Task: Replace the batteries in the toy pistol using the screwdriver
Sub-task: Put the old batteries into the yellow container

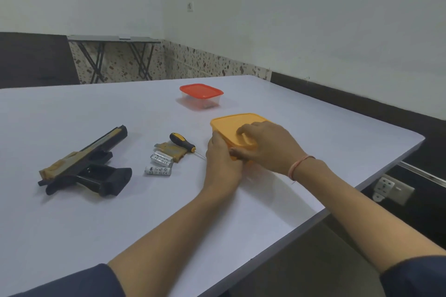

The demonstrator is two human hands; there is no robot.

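A black and tan toy pistol [87,164] lies on its side at the left of the white table [72,224], its grip compartment open. Its tan cover [172,150] rests beside three silver batteries [159,164]. A screwdriver [182,142] with a black and yellow handle lies just behind them, tip pointing right. My left hand [223,164] grips the near left side of an orange-lidded box [235,125]. My right hand [268,147] lies over the lid with fingers curled at its near edge.
A clear box with a red lid [201,95] stands farther back on the table. The table's right edge runs diagonally close to the orange box. A folding table [113,55] stands by the far wall, and a wall socket [391,188] sits low on the right.
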